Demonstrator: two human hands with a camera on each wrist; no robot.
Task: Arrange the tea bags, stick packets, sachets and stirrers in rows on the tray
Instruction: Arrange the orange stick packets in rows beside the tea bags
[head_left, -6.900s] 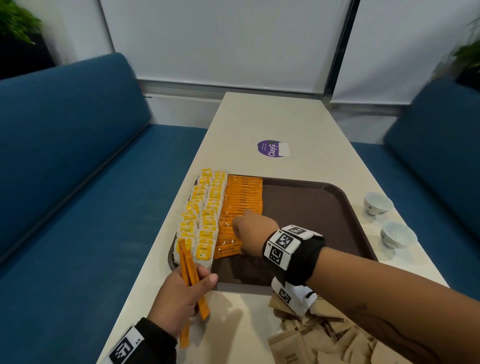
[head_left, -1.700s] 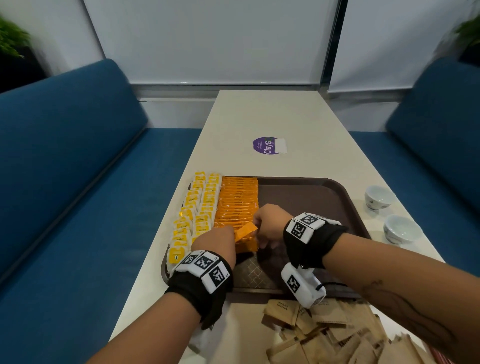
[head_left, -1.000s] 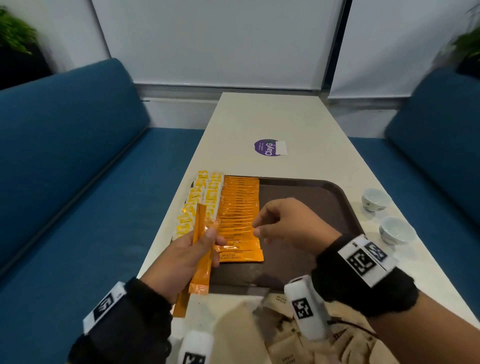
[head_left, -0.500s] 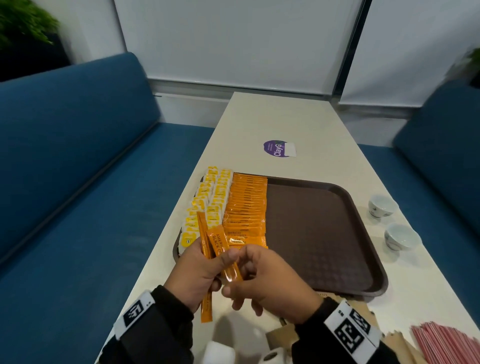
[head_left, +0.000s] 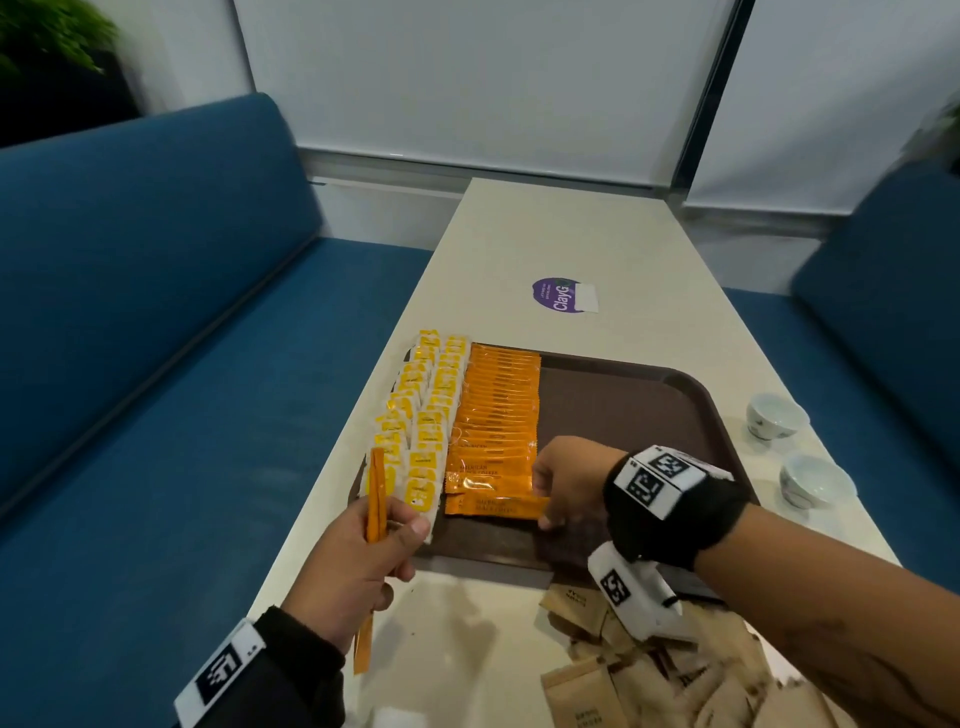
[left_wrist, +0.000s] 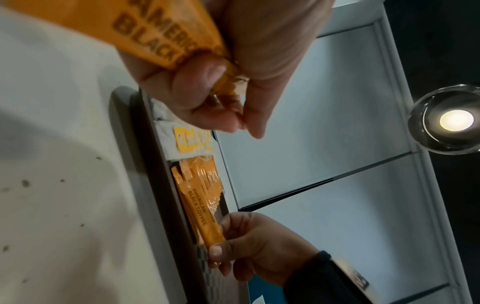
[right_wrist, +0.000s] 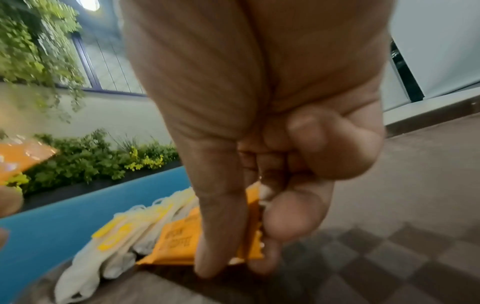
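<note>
On the brown tray (head_left: 634, 415) two columns of yellow-tagged tea bags (head_left: 426, 415) fill the left edge, with a row of orange stick packets (head_left: 498, 415) beside them. My right hand (head_left: 544, 512) pinches the right end of the nearest stick packet (head_left: 493, 506), which lies flat at the near end of that row. The left wrist view shows the same pinch (left_wrist: 205, 222), and so does the right wrist view (right_wrist: 179, 240). In front of the tray's near left corner, my left hand (head_left: 400, 530) grips a few more orange stick packets (head_left: 375, 493) upright.
A heap of brown paper sachets (head_left: 649, 675) lies on the white table in front of the tray. Two small white cups (head_left: 774, 415) (head_left: 815, 480) stand right of the tray. A purple sticker (head_left: 558, 295) is farther back. Blue sofas flank the table.
My right hand has drawn one stick packet from the left hand's bundle and moved it onto the tray, at the near end of the orange row. The left hand stays put with the rest.
</note>
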